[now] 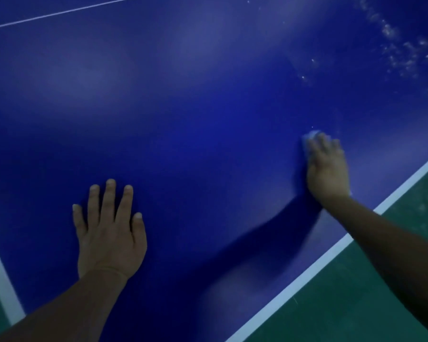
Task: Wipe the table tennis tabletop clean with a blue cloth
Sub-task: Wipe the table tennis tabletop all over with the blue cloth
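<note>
My left hand [109, 233] lies flat on the blue table tennis desk [195, 107], palm down, with its fingers [108, 196] straight and slightly spread, holding nothing. It sits near the corner closest to me, just in from the white edge line [0, 275] on the left.

My right hand [328, 169] reaches further out across the desk and presses on the blue cloth [309, 138]. Only a pale blue bunch of cloth shows, peeking out past my fingertips and along the thumb side; the rest is hidden under my palm. The fingers of this hand lie close together and reach forward over the cloth; the blur keeps me from telling whether they curl round it. The cloth is near the right side of the desk, a little way in from the white side line [331, 253].

Beyond the cloth, toward the far right, a scatter of whitish specks and smudges [403, 50] marks the surface. A thin white line [59, 13] crosses the desk at the far left. Green floor [356, 304] shows past the right edge.
</note>
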Demonstrator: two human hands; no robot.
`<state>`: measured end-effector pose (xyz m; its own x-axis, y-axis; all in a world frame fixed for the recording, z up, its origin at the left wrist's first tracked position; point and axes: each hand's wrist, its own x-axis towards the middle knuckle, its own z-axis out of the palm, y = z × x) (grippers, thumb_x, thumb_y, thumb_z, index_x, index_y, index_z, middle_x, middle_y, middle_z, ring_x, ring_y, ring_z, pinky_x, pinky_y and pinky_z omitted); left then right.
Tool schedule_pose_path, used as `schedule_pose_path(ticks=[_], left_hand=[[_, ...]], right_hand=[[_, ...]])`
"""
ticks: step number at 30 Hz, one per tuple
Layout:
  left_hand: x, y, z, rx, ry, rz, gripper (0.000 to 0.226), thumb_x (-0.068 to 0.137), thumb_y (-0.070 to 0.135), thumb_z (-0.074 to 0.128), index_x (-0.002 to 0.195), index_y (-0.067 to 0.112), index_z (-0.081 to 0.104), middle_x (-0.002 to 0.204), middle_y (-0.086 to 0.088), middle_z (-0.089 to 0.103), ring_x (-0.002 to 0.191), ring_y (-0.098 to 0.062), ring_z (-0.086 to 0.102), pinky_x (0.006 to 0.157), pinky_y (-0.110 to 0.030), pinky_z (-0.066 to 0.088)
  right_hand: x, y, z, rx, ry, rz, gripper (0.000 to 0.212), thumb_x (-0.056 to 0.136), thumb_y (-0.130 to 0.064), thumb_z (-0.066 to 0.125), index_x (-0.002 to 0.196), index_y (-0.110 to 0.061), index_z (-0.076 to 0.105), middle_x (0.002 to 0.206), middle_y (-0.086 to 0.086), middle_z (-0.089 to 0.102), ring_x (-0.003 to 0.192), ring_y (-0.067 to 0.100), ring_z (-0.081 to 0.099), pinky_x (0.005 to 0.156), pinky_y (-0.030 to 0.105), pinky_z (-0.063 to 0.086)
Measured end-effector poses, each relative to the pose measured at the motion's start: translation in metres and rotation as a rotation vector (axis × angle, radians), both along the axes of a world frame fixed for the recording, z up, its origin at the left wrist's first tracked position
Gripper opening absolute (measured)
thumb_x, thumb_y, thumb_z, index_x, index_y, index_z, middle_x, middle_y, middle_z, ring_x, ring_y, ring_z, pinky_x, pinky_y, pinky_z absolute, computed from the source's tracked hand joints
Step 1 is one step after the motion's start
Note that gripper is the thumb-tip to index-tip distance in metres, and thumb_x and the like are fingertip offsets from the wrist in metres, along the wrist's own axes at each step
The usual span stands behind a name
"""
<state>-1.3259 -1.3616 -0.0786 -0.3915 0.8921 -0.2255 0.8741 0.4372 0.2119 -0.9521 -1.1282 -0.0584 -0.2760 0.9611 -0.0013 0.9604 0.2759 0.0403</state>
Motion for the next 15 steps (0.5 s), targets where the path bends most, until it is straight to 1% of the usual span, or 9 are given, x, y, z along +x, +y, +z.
schedule_pose_path(ticks=[1,2,3,5,8,10,12,14,15], left_hand=[[0.000,0.000,0.000,0.005,0.000,0.005,0.064,0.098,0.047,0.010,0.156,0.021,0.017,0.166,-0.004,0.005,0.153,-0.023,-0.009,0.121,-0.050,-0.011],[0.000,0.000,0.000,0.008,-0.001,0.007,0.064,0.098,0.047,0.010,0.156,0.021,0.017,0.166,-0.004,0.005,0.153,-0.023,-0.009,0.121,-0.050,-0.010],[0.000,0.000,-0.001,0.007,0.000,0.007,0.065,0.098,0.047,0.010,0.157,0.020,0.018,0.166,-0.004,0.006,0.153,-0.023,-0.008,0.122,-0.050,-0.010],[-0.001,0.000,-0.001,0.004,0.008,0.002,0.066,0.098,0.047,0.010,0.157,0.020,0.019,0.166,-0.005,0.007,0.153,-0.024,-0.008,0.122,-0.052,-0.008],[0.000,-0.001,-0.001,0.007,0.012,0.005,0.066,0.098,0.047,0.011,0.157,0.019,0.020,0.166,-0.006,0.008,0.153,-0.025,-0.007,0.122,-0.053,-0.006],[0.001,-0.001,-0.001,0.016,0.008,0.006,0.066,0.097,0.046,0.012,0.157,0.018,0.022,0.166,-0.007,0.009,0.153,-0.025,-0.006,0.122,-0.054,-0.005],[0.002,-0.001,0.000,0.022,0.004,0.010,0.066,0.097,0.046,0.012,0.157,0.018,0.022,0.166,-0.007,0.009,0.153,-0.025,-0.006,0.122,-0.054,-0.006],[0.003,0.000,0.001,0.017,0.004,0.008,0.066,0.097,0.046,0.011,0.157,0.019,0.020,0.166,-0.007,0.007,0.153,-0.025,-0.008,0.121,-0.053,-0.007],[0.003,0.000,0.001,0.016,0.005,0.008,0.067,0.097,0.047,0.010,0.157,0.020,0.018,0.166,-0.006,0.006,0.153,-0.024,-0.009,0.121,-0.053,-0.008]], right_hand=[[-0.005,0.013,0.004,0.024,0.035,-0.240,0.052,0.092,-0.006,0.036,0.142,-0.007,0.047,0.151,0.018,0.039,0.128,0.046,0.040,0.105,0.052,0.035],[-0.017,0.018,0.007,0.047,0.053,-0.381,0.053,0.091,-0.007,0.037,0.143,-0.008,0.045,0.152,0.015,0.037,0.130,0.045,0.038,0.106,0.051,0.033],[-0.034,0.015,0.006,0.067,0.057,-0.411,0.055,0.089,-0.008,0.036,0.144,-0.010,0.044,0.153,0.013,0.037,0.132,0.043,0.037,0.108,0.050,0.031],[-0.081,-0.013,-0.005,0.065,0.098,-0.208,0.062,0.084,-0.009,0.035,0.145,-0.015,0.045,0.155,0.009,0.037,0.136,0.042,0.037,0.111,0.049,0.031],[-0.125,-0.100,-0.030,-0.023,0.102,0.341,0.061,0.089,-0.013,0.036,0.149,-0.022,0.041,0.159,0.005,0.035,0.146,0.041,0.028,0.117,0.051,0.023],[-0.097,-0.121,-0.032,-0.070,0.062,0.453,0.058,0.093,-0.016,0.035,0.150,-0.025,0.039,0.159,0.004,0.035,0.146,0.038,0.026,0.119,0.051,0.021],[-0.045,-0.099,-0.024,-0.024,0.027,0.258,0.059,0.089,-0.015,0.031,0.147,-0.019,0.046,0.154,0.011,0.041,0.139,0.044,0.036,0.111,0.058,0.033],[0.010,-0.070,-0.015,0.053,-0.003,-0.111,0.059,0.084,-0.011,0.031,0.139,-0.010,0.051,0.147,0.017,0.046,0.124,0.047,0.046,0.098,0.056,0.041],[0.029,-0.062,-0.008,0.062,0.005,-0.307,0.058,0.083,-0.011,0.031,0.138,-0.009,0.050,0.146,0.016,0.044,0.121,0.046,0.045,0.098,0.055,0.040]])
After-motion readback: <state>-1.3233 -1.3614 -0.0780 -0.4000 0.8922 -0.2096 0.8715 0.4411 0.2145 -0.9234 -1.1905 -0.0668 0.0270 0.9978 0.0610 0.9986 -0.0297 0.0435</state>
